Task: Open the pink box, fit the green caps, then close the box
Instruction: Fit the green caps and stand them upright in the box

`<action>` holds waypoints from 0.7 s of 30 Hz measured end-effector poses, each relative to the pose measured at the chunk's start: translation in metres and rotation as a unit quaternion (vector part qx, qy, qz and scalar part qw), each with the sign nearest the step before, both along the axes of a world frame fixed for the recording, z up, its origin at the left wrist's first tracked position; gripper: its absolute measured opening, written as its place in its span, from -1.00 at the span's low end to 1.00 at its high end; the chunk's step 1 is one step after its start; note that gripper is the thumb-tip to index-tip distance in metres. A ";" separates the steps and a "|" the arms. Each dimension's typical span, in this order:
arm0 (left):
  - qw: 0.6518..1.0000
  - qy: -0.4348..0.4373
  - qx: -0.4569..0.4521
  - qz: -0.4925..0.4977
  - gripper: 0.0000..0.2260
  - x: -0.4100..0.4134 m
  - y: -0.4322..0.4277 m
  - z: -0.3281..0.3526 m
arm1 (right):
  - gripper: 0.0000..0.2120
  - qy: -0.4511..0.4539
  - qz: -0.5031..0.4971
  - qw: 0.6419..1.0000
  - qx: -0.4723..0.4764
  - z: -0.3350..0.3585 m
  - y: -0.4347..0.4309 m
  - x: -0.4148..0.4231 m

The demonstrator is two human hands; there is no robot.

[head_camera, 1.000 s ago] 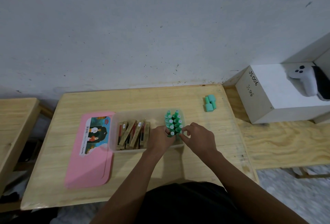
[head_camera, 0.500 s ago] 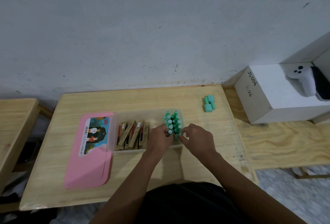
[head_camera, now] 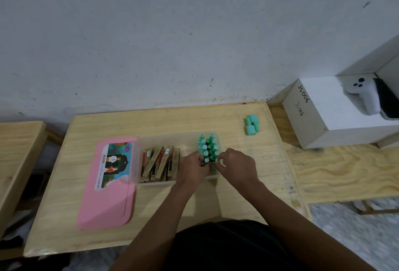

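Observation:
The clear box [head_camera: 138,158] stands open mid-table, and its pink lid [head_camera: 112,201] lies flat to its left. Several green bottles [head_camera: 208,146] stand packed upright at the box's right end. Gold-brown sticks [head_camera: 159,163] lean in the box's left part. My left hand [head_camera: 193,168] pinches the nearest green bottle at the front of the cluster. My right hand [head_camera: 236,167] presses its fingertips on the same front row from the right. Whether a cap sits under the fingers is hidden. Three loose green caps [head_camera: 251,124] lie at the table's far right.
The wooden table [head_camera: 194,117] ends at a grey wall. A white cardboard box [head_camera: 319,115] marked JS 006 stands on a lower plywood board [head_camera: 345,173] to the right, with a white controller [head_camera: 364,95] on it. Another wooden table [head_camera: 17,141] stands at the left.
Both hands have stayed at the front of the green bottles, with only small finger shifts. The loose caps and the lid have not moved.

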State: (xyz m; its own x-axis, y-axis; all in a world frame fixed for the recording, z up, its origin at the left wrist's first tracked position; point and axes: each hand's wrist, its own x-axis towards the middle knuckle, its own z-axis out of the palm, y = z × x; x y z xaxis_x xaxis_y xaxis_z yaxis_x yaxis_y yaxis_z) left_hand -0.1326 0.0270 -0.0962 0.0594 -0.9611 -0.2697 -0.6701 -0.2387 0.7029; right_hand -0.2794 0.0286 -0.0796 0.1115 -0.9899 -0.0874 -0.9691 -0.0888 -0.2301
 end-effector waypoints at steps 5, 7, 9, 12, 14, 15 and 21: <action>1.000 0.005 0.012 -0.022 -0.85 0.003 0.001 0.003 | -0.74 -0.011 -0.006 1.000 0.005 -0.001 0.000 -0.002; 1.000 0.005 0.009 -0.029 -0.86 0.004 0.001 0.003 | -0.74 -0.014 -0.008 1.000 0.010 0.000 -0.001 -0.002; 0.999 0.010 0.002 -0.030 -0.87 0.004 0.002 0.001 | -0.74 -0.014 -0.007 1.000 0.009 0.000 -0.001 -0.002; 1.000 0.009 -0.008 -0.027 -0.88 0.004 0.002 -0.001 | -0.74 -0.006 -0.004 1.000 0.006 0.000 -0.002 -0.002; 1.000 0.010 -0.013 -0.023 -0.88 0.003 0.002 -0.002 | -0.75 -0.004 -0.005 1.000 0.007 -0.001 -0.002 -0.001; 1.000 0.010 -0.013 -0.023 -0.87 0.003 0.002 -0.002 | -0.75 -0.004 -0.005 1.000 0.007 -0.001 -0.002 -0.001; 1.000 0.019 -0.004 -0.017 -0.86 0.003 0.003 0.001 | -0.73 -0.022 -0.008 1.000 0.010 -0.002 -0.001 -0.004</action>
State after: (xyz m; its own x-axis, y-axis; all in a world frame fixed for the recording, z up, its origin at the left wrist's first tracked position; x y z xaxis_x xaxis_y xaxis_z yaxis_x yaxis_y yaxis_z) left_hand -0.1298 0.0298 -0.0954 0.0168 -0.9643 -0.2644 -0.6511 -0.2113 0.7290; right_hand -0.2831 0.0271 -0.0818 0.1007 -0.9896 -0.1030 -0.9593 -0.0691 -0.2738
